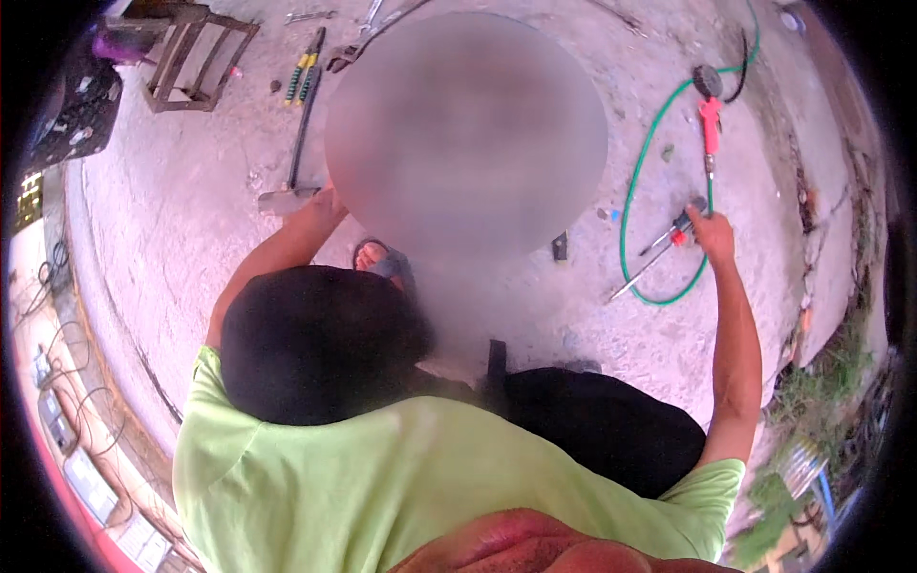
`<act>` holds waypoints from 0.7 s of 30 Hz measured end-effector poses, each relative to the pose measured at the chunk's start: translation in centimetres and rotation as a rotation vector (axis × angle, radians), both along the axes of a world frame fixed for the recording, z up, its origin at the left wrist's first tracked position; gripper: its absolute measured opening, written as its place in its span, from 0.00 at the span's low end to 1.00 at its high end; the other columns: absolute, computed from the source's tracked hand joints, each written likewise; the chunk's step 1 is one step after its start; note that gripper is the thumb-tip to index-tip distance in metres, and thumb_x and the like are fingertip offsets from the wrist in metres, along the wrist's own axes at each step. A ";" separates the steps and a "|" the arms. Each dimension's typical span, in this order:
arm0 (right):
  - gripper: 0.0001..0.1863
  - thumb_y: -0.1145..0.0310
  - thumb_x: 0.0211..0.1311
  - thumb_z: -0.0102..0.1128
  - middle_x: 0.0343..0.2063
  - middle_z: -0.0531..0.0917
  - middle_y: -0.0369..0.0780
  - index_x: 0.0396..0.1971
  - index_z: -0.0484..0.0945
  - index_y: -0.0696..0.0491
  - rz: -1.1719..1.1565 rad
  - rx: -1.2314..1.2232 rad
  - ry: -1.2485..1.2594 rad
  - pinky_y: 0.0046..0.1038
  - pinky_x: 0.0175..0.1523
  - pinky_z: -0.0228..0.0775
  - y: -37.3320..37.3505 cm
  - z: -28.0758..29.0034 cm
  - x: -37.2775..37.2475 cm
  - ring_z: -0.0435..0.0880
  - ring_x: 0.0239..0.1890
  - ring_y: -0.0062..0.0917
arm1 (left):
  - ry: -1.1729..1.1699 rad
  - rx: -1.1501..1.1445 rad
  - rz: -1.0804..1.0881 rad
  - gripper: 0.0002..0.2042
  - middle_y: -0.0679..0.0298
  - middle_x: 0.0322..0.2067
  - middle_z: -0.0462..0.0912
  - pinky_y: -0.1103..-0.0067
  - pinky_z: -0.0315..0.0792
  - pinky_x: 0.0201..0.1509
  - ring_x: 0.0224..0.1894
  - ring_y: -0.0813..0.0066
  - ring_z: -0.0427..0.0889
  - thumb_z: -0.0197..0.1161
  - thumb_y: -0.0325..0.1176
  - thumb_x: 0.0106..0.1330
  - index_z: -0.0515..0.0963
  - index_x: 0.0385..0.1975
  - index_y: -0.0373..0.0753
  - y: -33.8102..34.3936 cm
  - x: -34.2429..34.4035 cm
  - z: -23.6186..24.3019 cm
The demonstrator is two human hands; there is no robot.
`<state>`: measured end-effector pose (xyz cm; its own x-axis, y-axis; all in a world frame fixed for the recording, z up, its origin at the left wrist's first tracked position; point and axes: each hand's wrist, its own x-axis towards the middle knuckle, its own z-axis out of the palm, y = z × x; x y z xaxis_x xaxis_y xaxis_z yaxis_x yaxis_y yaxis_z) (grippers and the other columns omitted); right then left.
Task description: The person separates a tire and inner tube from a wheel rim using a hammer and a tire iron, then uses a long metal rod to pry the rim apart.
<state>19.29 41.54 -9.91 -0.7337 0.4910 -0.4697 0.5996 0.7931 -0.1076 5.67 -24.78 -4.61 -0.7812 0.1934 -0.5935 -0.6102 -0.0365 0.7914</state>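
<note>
My right hand is out at the right with its fingers closed on a screwdriver that has a dark and red handle and a long shaft pointing down-left. A second, shorter dark shaft lies beside it; whether it is a separate tool is unclear. My left hand is at the left edge of a large blurred oval, and its fingers are hidden. Next to that hand lies a long-handled hammer with a broad metal head. The blur hides whatever is between my hands.
A green hose loops on the concrete around the screwdriver, joined to a red inflator gun with a round gauge. At the upper left are green-and-yellow-handled cutters and a wooden stool. My sandalled foot is below the blur.
</note>
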 end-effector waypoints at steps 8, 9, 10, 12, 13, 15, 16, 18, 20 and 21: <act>0.39 0.32 0.55 0.59 0.39 0.86 0.54 0.39 0.85 0.60 -0.020 0.154 -0.082 0.42 0.50 0.76 -1.8 -0.9 -0.8 0.86 0.46 0.45 | -0.032 0.067 0.035 0.22 0.53 0.45 0.83 0.71 0.78 0.51 0.45 0.68 0.83 0.61 0.41 0.65 0.76 0.55 0.34 1.6 0.3 -0.5; 0.39 0.32 0.55 0.59 0.39 0.86 0.54 0.39 0.85 0.59 -0.006 0.151 -0.048 0.42 0.50 0.76 -2.2 -1.3 -0.8 0.86 0.46 0.45 | -0.031 0.061 0.042 0.22 0.53 0.45 0.84 0.71 0.78 0.51 0.45 0.68 0.84 0.61 0.41 0.65 0.76 0.55 0.34 1.5 0.4 0.0; 0.39 0.32 0.55 0.59 0.39 0.87 0.54 0.39 0.85 0.59 0.007 0.150 -0.015 0.42 0.50 0.76 -2.8 -1.7 -0.8 0.86 0.46 0.45 | -0.033 0.053 0.050 0.22 0.53 0.45 0.84 0.71 0.78 0.51 0.46 0.67 0.84 0.61 0.41 0.65 0.77 0.55 0.34 1.3 0.7 0.5; 0.35 0.38 0.55 0.64 0.33 0.87 0.51 0.38 0.84 0.61 -0.001 0.132 0.058 0.40 0.45 0.77 -2.4 -2.2 -0.4 0.87 0.38 0.43 | -0.043 0.081 0.048 0.22 0.53 0.45 0.84 0.71 0.78 0.51 0.46 0.67 0.84 0.62 0.41 0.64 0.77 0.55 0.34 1.9 0.5 0.0; 0.33 0.40 0.55 0.65 0.31 0.87 0.49 0.37 0.83 0.61 -0.020 0.120 0.060 0.39 0.42 0.77 -0.8 -2.4 0.0 0.87 0.35 0.41 | -0.054 0.107 0.045 0.22 0.53 0.45 0.84 0.70 0.78 0.52 0.46 0.67 0.84 0.62 0.41 0.64 0.77 0.55 0.34 2.7 0.4 -1.0; 0.28 0.46 0.56 0.67 0.27 0.86 0.46 0.36 0.82 0.62 -0.040 -0.014 0.092 0.36 0.37 0.76 0.0 -4.6 -0.6 0.86 0.30 0.35 | -0.044 0.090 0.065 0.23 0.52 0.45 0.84 0.70 0.78 0.52 0.46 0.67 0.84 0.62 0.41 0.64 0.77 0.55 0.34 2.1 0.5 0.5; 0.26 0.49 0.57 0.67 0.26 0.86 0.44 0.35 0.82 0.61 -0.055 -0.071 0.103 0.34 0.34 0.75 1.4 -5.5 -0.5 0.85 0.27 0.32 | -0.048 0.103 0.064 0.23 0.52 0.45 0.84 0.70 0.78 0.52 0.46 0.66 0.84 0.62 0.41 0.63 0.77 0.55 0.34 2.4 0.5 0.2; 0.22 0.53 0.58 0.67 0.23 0.84 0.41 0.34 0.81 0.61 -0.097 -0.242 0.124 0.30 0.29 0.73 0.6 -5.2 -1.0 0.82 0.23 0.26 | -0.054 0.110 0.076 0.23 0.52 0.45 0.84 0.70 0.78 0.52 0.46 0.66 0.84 0.63 0.42 0.63 0.77 0.54 0.34 2.2 0.7 0.1; 0.18 0.57 0.59 0.66 0.22 0.83 0.38 0.32 0.81 0.59 -0.163 -0.445 0.144 0.27 0.26 0.70 -1.5 -2.8 -1.7 0.79 0.21 0.21 | -0.061 0.116 0.080 0.23 0.52 0.44 0.84 0.70 0.78 0.52 0.46 0.66 0.84 0.63 0.42 0.62 0.77 0.54 0.34 2.2 0.7 -0.2; 0.17 0.57 0.59 0.66 0.22 0.83 0.38 0.32 0.80 0.59 -0.123 -0.466 0.158 0.27 0.27 0.70 -1.8 -2.3 -2.1 0.79 0.21 0.21 | -0.065 0.121 0.080 0.23 0.51 0.44 0.84 0.70 0.78 0.52 0.46 0.66 0.84 0.63 0.42 0.62 0.77 0.54 0.34 2.2 0.6 -0.3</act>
<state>17.17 39.74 -12.17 -0.7636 0.3428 -0.5471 0.6331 0.5636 -0.5306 6.22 -22.55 -4.90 -0.7576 0.2050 -0.6196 -0.6514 -0.1795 0.7372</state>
